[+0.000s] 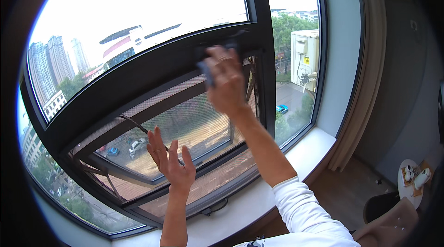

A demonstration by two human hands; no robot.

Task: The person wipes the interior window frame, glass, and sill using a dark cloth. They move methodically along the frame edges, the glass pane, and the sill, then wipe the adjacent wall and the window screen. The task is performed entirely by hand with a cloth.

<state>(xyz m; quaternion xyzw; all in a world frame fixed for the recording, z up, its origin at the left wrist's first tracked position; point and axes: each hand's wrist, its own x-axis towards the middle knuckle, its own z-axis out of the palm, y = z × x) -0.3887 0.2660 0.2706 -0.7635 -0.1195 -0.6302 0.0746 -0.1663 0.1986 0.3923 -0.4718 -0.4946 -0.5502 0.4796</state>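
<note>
My right hand [226,82] is pressed to the dark crossbar [152,65] of a window frame, close to its right end. In it is a greyish-blue cloth [206,73], blurred and partly hidden by the fingers. Below the crossbar, a mesh insect screen [197,113] covers an outward-tilted window sash [118,174]. My left hand [177,163] is raised in front of the screen, empty, its fingers spread; whether it touches the mesh I cannot tell. A dark, thin strip or cord [133,122] runs diagonally behind those fingers.
A white windowsill [229,209] runs below, with a dark window handle [208,211] above its edge. At right hangs a beige curtain [364,73]. Farther right are a small round table [402,191] holding a white kettle [421,178], and an upholstered chair [388,224].
</note>
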